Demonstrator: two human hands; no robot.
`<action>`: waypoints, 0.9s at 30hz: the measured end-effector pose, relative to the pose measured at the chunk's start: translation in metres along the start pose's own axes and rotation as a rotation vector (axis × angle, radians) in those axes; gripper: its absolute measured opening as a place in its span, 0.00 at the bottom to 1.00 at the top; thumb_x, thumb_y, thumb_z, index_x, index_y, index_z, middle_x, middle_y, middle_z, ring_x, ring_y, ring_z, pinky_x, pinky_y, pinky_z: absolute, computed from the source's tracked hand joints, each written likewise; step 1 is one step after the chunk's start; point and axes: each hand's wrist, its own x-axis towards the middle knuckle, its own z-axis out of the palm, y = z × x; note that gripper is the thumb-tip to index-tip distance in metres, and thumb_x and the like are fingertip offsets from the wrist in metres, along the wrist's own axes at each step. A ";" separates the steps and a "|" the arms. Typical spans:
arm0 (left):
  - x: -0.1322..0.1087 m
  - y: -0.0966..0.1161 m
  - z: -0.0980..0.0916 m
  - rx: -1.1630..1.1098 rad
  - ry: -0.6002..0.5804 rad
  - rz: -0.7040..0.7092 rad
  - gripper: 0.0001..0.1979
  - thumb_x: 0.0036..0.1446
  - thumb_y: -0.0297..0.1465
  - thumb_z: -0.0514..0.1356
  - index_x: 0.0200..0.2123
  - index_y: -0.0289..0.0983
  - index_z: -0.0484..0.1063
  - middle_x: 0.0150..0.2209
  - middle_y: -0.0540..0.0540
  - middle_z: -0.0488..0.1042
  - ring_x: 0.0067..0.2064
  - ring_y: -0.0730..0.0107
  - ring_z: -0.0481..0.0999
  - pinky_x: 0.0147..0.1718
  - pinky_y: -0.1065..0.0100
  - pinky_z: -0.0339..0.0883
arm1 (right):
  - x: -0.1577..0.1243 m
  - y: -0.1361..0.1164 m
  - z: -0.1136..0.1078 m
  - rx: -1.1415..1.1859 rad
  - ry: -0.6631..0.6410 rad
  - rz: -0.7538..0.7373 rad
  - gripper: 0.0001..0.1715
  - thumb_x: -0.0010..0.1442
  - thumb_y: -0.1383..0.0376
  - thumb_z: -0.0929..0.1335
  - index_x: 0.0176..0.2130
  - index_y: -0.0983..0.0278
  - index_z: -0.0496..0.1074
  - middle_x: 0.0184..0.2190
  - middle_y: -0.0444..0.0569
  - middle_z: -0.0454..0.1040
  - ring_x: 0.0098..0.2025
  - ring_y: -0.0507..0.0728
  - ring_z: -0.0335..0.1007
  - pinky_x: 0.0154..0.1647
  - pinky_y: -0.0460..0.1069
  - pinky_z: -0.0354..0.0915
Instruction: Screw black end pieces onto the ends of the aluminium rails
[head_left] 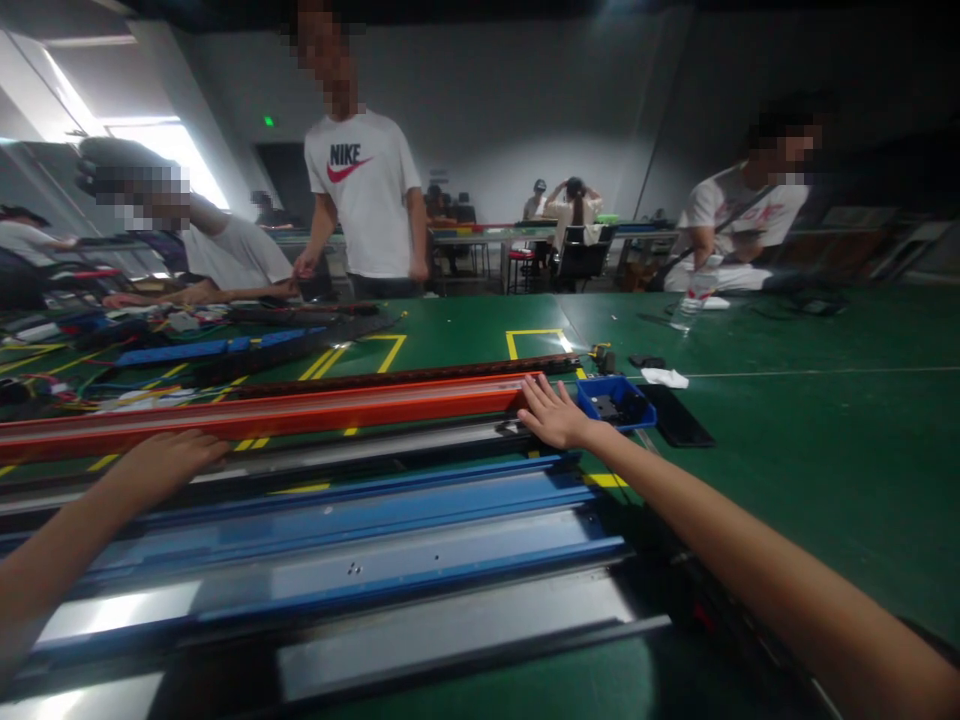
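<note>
A long orange metal channel (420, 400) runs from the left edge to the middle of the table. At its right end my right hand (555, 415) lies with fingers spread, the fingertips on the channel's end. My left hand (169, 462) is at the channel's near side, palm down, fingers extended to the right and slightly bent; its thumb is hidden. Just nearer lies a black channel with a pale inside (420, 438), partly under the hands. Blue channels (450, 500) and a black-edged silver channel (480, 625) lie parallel, closer to me.
Beside my right hand stand a blue bin (611, 400) with dark parts and a black phone-like slab (681, 416). Behind are a dark strip (420, 372), wires and a clear bottle (686, 310). Co-workers stand or sit across the green table (810, 460).
</note>
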 end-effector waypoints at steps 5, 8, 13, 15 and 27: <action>0.012 0.001 0.003 0.092 -0.021 -0.029 0.24 0.59 0.18 0.50 0.55 0.33 0.76 0.55 0.33 0.77 0.56 0.52 0.77 0.56 0.57 0.65 | 0.002 0.000 0.000 -0.009 -0.004 0.009 0.46 0.71 0.45 0.47 0.75 0.68 0.35 0.76 0.53 0.31 0.76 0.65 0.20 0.74 0.67 0.29; 0.016 0.002 0.000 0.073 -0.018 -0.054 0.21 0.60 0.21 0.51 0.53 0.31 0.75 0.52 0.32 0.79 0.54 0.50 0.78 0.53 0.57 0.67 | 0.005 0.000 0.002 -0.018 0.006 0.011 0.46 0.71 0.44 0.46 0.75 0.68 0.35 0.76 0.52 0.31 0.76 0.65 0.20 0.74 0.67 0.29; 0.017 0.004 0.001 0.076 0.104 -0.081 0.24 0.62 0.21 0.50 0.61 0.29 0.68 0.60 0.30 0.72 0.57 0.48 0.74 0.52 0.55 0.67 | 0.010 0.000 0.004 -0.059 0.065 0.022 0.43 0.72 0.47 0.47 0.75 0.66 0.34 0.76 0.50 0.31 0.76 0.65 0.18 0.74 0.67 0.26; 0.020 0.004 0.004 0.140 0.123 -0.071 0.29 0.61 0.18 0.50 0.66 0.29 0.63 0.62 0.30 0.69 0.59 0.48 0.72 0.52 0.55 0.67 | 0.012 0.000 0.005 -0.082 0.089 0.026 0.42 0.72 0.49 0.48 0.75 0.67 0.35 0.76 0.51 0.32 0.76 0.65 0.18 0.74 0.67 0.25; 0.044 -0.001 0.002 0.077 0.058 -0.051 0.27 0.59 0.14 0.48 0.59 0.26 0.72 0.57 0.29 0.75 0.58 0.50 0.76 0.52 0.55 0.70 | 0.023 0.003 0.011 -0.163 0.192 -0.008 0.39 0.73 0.51 0.49 0.75 0.65 0.44 0.76 0.52 0.38 0.76 0.67 0.23 0.74 0.68 0.28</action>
